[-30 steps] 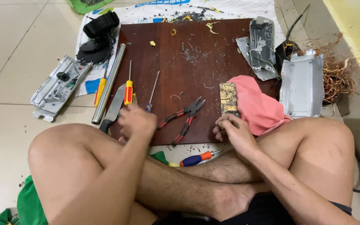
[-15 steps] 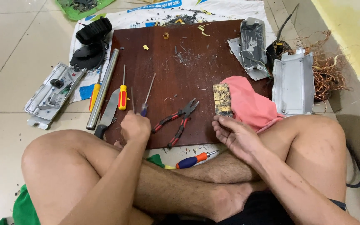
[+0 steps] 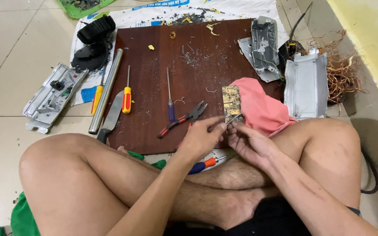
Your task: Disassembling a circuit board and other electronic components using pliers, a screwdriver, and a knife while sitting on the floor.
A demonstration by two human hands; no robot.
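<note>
Left edge of brown board [image 3: 154, 78]: metal rod [image 3: 106, 91], knife [image 3: 110, 117], yellow-red screwdriver [image 3: 127, 97]. Mid-board mostly bare; pliers [image 3: 182, 119] near front edge. Left hand [image 3: 200, 139] and right hand [image 3: 249, 140], fingers pinched together on a thin metal sliver [image 3: 233, 119] just below small circuit board [image 3: 232, 102]. Pink cloth [image 3: 261, 107] beside.

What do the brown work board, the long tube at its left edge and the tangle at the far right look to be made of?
Board: likely wood or laminate, dark reddish-brown, smooth with a slight sheen, littered with debris. Tube: metal by its look, silver-grey with a bright streak along its length. Tangle: probably bare copper wire, thin orange-brown strands in a loose nest.
</note>
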